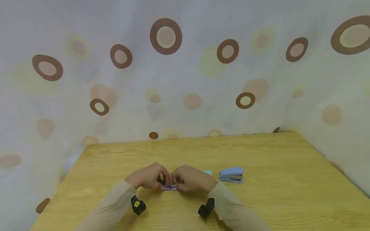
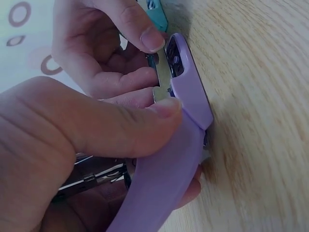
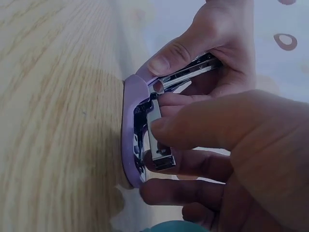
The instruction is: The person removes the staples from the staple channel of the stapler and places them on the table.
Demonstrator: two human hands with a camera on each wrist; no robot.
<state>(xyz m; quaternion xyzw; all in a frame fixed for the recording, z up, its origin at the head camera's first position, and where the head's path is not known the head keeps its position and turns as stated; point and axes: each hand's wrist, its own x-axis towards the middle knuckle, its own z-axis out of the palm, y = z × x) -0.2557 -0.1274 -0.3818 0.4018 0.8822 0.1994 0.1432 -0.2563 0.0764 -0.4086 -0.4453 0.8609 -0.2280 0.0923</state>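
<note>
A purple stapler (image 2: 193, 92) lies opened up on the table, its top cover (image 2: 159, 179) swung back from the base. My left hand (image 1: 148, 176) grips it around the hinge end, thumb pressing on the purple plastic in the left wrist view. At the other end, my right hand (image 1: 193, 178) pinches the silver metal magazine (image 3: 155, 140) between thumb and forefinger. That magazine stands a little above the purple base (image 3: 128, 130). Whether staples sit inside cannot be seen. The two hands nearly touch in the head view.
A blue stapler (image 1: 232, 175) stands on the wooden table (image 1: 274, 199), to the right of my right hand. Behind that hand a teal object (image 1: 208, 172) is partly hidden. A patterned curtain (image 1: 190, 73) hangs around the table's back and sides.
</note>
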